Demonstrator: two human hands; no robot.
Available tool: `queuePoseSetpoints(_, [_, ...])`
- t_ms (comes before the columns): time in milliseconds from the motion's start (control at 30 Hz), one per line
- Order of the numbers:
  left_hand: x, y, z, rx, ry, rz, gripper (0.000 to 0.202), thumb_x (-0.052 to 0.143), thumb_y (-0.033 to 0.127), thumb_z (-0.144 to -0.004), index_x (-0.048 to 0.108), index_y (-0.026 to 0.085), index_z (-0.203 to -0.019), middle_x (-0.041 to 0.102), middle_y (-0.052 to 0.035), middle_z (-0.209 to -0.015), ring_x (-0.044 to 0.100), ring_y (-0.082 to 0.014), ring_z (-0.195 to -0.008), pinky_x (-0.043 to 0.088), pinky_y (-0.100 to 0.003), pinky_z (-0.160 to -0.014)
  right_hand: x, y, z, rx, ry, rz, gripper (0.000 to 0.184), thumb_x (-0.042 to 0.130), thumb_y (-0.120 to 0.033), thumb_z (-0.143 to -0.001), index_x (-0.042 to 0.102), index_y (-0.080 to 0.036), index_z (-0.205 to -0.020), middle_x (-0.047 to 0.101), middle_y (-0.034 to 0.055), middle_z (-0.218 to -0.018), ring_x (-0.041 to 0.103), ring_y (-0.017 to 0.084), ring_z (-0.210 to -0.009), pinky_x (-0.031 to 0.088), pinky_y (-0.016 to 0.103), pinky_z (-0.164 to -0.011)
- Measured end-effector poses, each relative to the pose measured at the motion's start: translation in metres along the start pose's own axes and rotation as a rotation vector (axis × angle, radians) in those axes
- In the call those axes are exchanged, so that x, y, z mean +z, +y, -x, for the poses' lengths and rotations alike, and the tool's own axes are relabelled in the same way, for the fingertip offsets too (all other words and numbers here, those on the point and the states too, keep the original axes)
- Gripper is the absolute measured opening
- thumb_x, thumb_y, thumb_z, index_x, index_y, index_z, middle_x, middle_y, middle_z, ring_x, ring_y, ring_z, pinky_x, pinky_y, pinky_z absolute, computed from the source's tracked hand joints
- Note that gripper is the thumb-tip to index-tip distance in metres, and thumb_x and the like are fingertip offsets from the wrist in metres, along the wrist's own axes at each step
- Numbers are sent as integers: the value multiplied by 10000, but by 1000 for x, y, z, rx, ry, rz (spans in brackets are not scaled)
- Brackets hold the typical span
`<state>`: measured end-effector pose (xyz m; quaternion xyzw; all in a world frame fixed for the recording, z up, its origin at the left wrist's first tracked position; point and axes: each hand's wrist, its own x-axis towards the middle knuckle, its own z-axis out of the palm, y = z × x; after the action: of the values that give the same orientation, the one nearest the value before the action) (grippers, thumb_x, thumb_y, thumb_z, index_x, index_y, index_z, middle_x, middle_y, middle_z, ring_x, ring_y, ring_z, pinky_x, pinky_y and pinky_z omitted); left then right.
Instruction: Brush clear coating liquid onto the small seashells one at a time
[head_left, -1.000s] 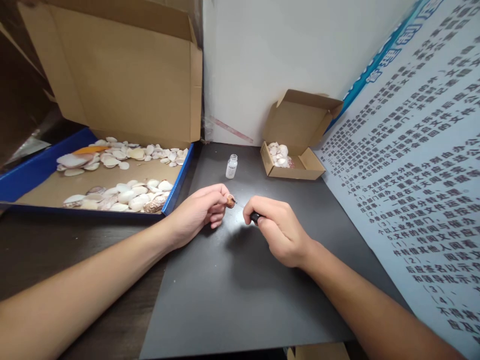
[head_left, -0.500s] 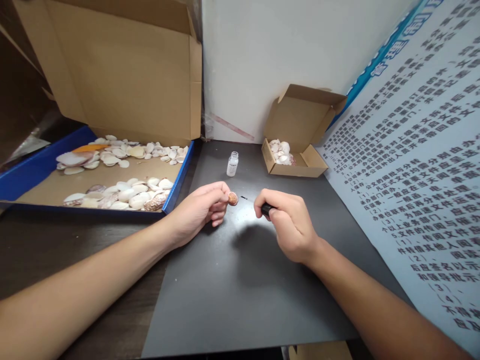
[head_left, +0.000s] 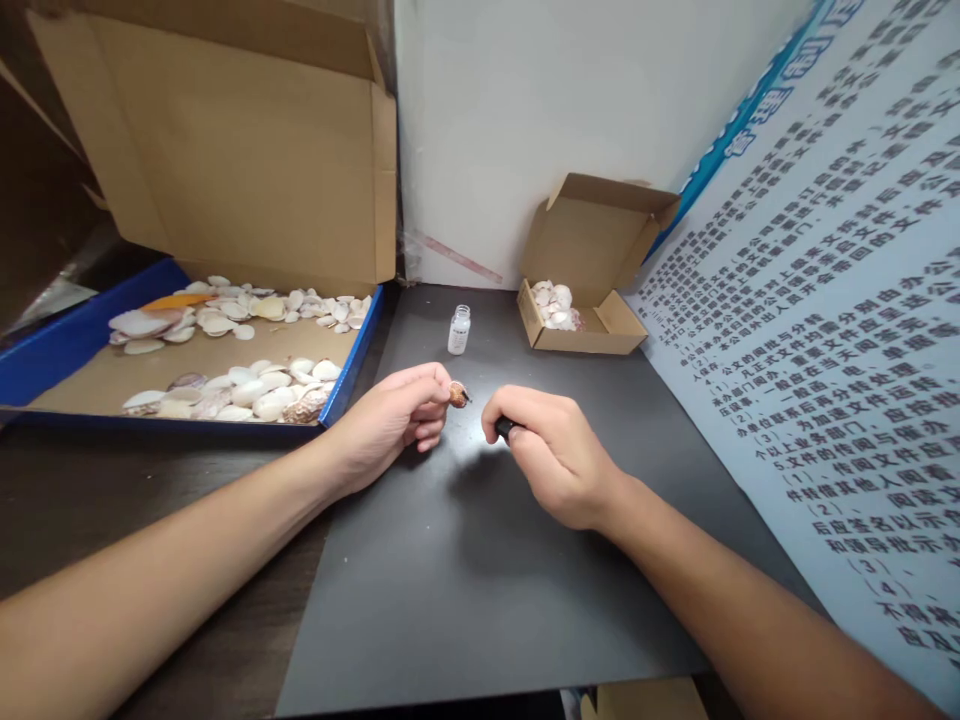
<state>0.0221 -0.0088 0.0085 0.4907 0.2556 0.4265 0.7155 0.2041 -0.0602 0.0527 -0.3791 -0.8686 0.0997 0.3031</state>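
Between the thumb and fingers of my left hand (head_left: 397,410) is a small brown speckled seashell (head_left: 457,396). My right hand (head_left: 559,450) is closed round a black brush cap (head_left: 505,428). Its thin stem is hardly visible against the glare, but the dark brush tip (head_left: 466,396) is at the shell's edge; whether it touches, I cannot tell. Behind my left hand, a small clear bottle (head_left: 459,332) with a pale label stands upright and uncapped on the dark grey mat (head_left: 420,600).
On the left lies an open blue cardboard box (head_left: 352,350) with many pale shells in two groups. A smaller open brown box (head_left: 589,340) at the back right holds whitish shells. A printed board (head_left: 810,350) leans along the right side, and a white panel (head_left: 510,130) stands behind.
My right hand has moved left with the brush cap, bringing the brush tip to the shell. The shell has turned slightly in my left hand. The whole view has shifted a little.
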Motion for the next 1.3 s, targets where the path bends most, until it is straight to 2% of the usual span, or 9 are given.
queuePoseSetpoints(100, [0,0,0,5,-2,-10,74,556,150,-753,524,174,-691,263,61,-582,252,-71,-471,282,-191,-448,-1,0,1,57,43,23,188,351,-122,-800,494,-193,-702,484,-13,-629,419,136,-573,323,277,-582])
queuePoseSetpoints(267, [-2,-2,0,6,-23,-1,81,560,185,-797,551,173,-718,230,67,-558,240,-78,-479,277,-196,-453,0,0,2,-76,42,-50,196,349,-120,-791,533,-177,-757,530,5,-690,439,135,-598,340,276,-592])
queuePoseSetpoints(467, [-2,-2,-1,15,-12,0,79,550,165,-792,535,168,-714,246,64,-573,240,-73,-480,270,-201,-454,0,0,1,39,69,8,193,359,-106,-802,513,-177,-711,472,-21,-617,400,121,-560,309,270,-567])
queuePoseSetpoints(633, [-1,-3,-1,17,-15,14,80,562,193,-810,553,165,-737,231,68,-557,238,-75,-476,264,-204,-450,0,-2,2,-82,44,-28,199,359,-113,-795,549,-156,-759,525,4,-687,436,121,-600,336,264,-589])
queuePoseSetpoints(800, [-2,-2,1,15,0,29,79,566,202,-818,564,163,-750,223,69,-564,219,-73,-472,245,-200,-436,1,-1,1,27,62,14,190,368,-104,-802,525,-164,-714,489,-20,-628,409,109,-569,319,256,-577])
queuePoseSetpoints(967, [-2,-3,0,35,1,56,114,586,206,-823,548,167,-723,239,64,-576,227,-75,-485,265,-196,-438,0,0,1,-72,37,-36,203,365,-112,-807,563,-151,-783,554,9,-717,464,120,-632,359,255,-620])
queuePoseSetpoints(1067, [-2,-3,-1,31,9,78,117,587,207,-828,555,165,-723,231,64,-578,222,-76,-492,264,-189,-434,1,1,1,-3,12,-3,191,381,-113,-811,561,-158,-767,544,-2,-691,457,118,-622,350,256,-616])
queuePoseSetpoints(1167, [-2,-3,-2,30,9,88,113,583,205,-833,570,163,-730,232,62,-581,228,-76,-494,261,-184,-431,1,2,1,59,63,15,190,378,-97,-808,541,-166,-739,519,-18,-658,437,112,-599,333,255,-601])
queuePoseSetpoints(1300, [-2,-4,-2,34,-4,110,127,586,207,-838,566,167,-719,236,61,-581,230,-77,-493,271,-185,-432,0,2,1,-32,38,-49,204,363,-101,-812,556,-161,-784,542,-3,-713,459,118,-629,353,256,-619])
